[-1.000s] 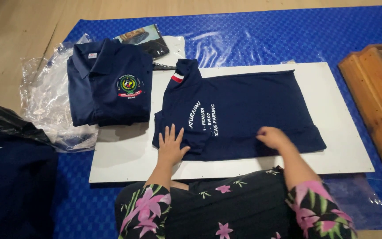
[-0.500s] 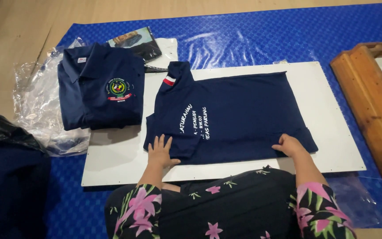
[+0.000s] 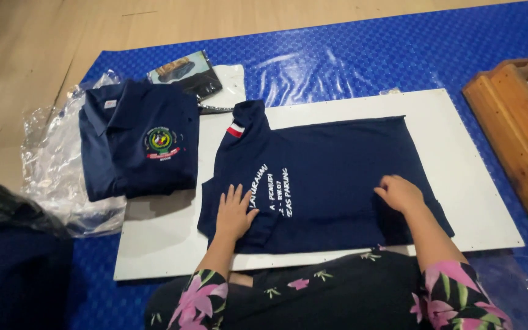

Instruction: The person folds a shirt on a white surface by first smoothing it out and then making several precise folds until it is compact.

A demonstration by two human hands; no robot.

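Note:
A navy polo shirt [image 3: 337, 171] with white lettering on its back lies partly folded on a white board [image 3: 459, 159], collar toward the left. My left hand [image 3: 234, 214] rests flat on the shirt's near left part, fingers spread. On the near right part of the same shirt lies my right hand [image 3: 400, 193], palm down, pressing the cloth. Neither hand grips anything. My floral sleeves show at the bottom edge.
A folded navy polo with a round chest emblem [image 3: 139, 143] sits on clear plastic wrap [image 3: 53, 171] at the left. A dark packet [image 3: 184, 73] lies behind it. A wooden frame [image 3: 514, 134] stands at the right. Dark bags [image 3: 13, 256] fill the near left. A blue mat [image 3: 368, 49] covers the floor.
My right hand slid from the shirt's near right corner inward onto the cloth. My left hand stayed flat on the left part. The camera view shifted a little.

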